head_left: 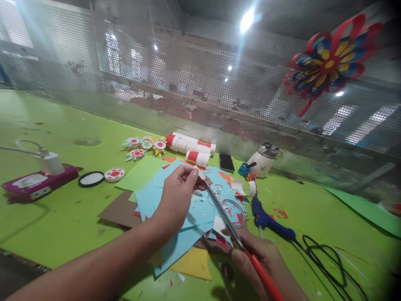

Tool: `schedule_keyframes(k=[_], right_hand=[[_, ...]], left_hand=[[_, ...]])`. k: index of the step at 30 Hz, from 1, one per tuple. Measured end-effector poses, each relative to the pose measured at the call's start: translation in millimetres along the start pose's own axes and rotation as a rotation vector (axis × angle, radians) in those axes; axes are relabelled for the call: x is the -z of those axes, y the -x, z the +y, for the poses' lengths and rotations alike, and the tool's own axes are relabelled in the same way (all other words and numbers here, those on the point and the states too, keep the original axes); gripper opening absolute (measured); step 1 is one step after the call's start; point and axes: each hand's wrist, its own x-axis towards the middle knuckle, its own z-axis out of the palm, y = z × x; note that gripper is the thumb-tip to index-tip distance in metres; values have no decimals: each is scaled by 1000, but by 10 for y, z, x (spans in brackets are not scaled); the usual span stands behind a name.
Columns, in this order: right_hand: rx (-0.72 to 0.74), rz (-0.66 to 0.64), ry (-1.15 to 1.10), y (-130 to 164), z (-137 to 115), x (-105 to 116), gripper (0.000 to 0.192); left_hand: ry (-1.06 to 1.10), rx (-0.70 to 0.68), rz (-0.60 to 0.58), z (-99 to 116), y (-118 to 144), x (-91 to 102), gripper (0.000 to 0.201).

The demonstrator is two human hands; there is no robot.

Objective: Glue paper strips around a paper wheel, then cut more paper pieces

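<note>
The left hand pinches a small scrap of paper between thumb and fingertips, holding it up over the blue sheets spread on the green table. The right hand is curled around the red handles of the scissors, whose blades point up and away with their tips at the scrap — whether the blades are parted there cannot be told. Under the blue sheets lie yellow paper and brown card, with small clippings scattered on top. Just right of the scissors rests a blue glue gun, its black cord looping toward the table edge. Farther back stand glue sticks, a phone and a white jar — and paper flowers lie to their left. A pink box sits far left. A large paper flower hangs on the mesh screen.
</note>
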Motion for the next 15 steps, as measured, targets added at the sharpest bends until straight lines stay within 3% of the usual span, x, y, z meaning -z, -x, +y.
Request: schedule_keyframes(k=[15], right_hand=[[-24, -39, -59, -7, -68, -18, 38]], left_hand=[[-13, 1, 40, 0, 19, -6, 14]])
